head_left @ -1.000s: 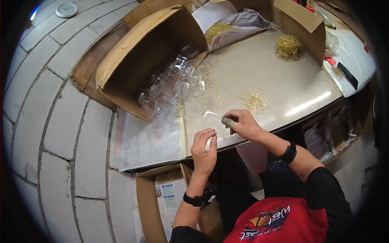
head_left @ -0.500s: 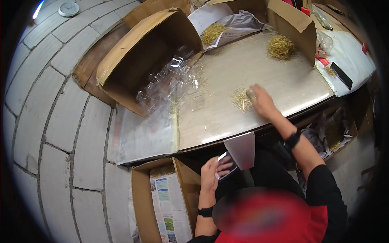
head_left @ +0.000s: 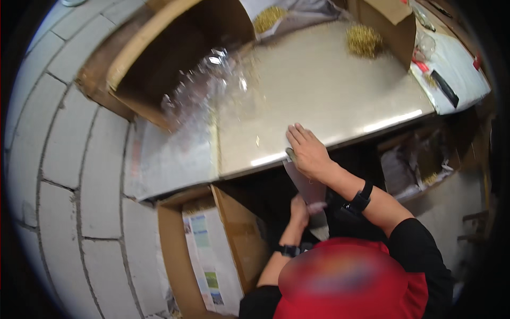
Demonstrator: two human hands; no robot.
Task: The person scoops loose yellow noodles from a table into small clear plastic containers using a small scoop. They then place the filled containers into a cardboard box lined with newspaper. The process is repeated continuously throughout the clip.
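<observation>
My right hand (head_left: pixel 309 154) lies with fingers stretched out at the front edge of the pale worktable (head_left: pixel 276 95). It is over the top of a grey sloping chute (head_left: pixel 303 178). A small grey-green thing (head_left: pixel 290 153) shows by its thumb; whether it is worn or held is unclear. Below the edge, my left hand (head_left: pixel 300 210) is closed around a clear plastic box (head_left: pixel 320 232) at the chute's lower end, partly hidden by the chute. A heap of thin golden pieces (head_left: pixel 364 41) sits at the table's far right.
A tipped cardboard box (head_left: pixel 175 32) with clear plastic boxes (head_left: pixel 204 80) spilling out stands at the left. Another carton (head_left: pixel 228 234), lined with printed paper, is below. More golden pieces (head_left: pixel 270 19) lie at the back. A black-handled tool (head_left: pixel 445 89) rests at the right.
My right hand has moved left and nearer, from the table to its front edge. The small scatter of golden pieces beside it has gone from the tabletop. My left hand has moved under the chute.
</observation>
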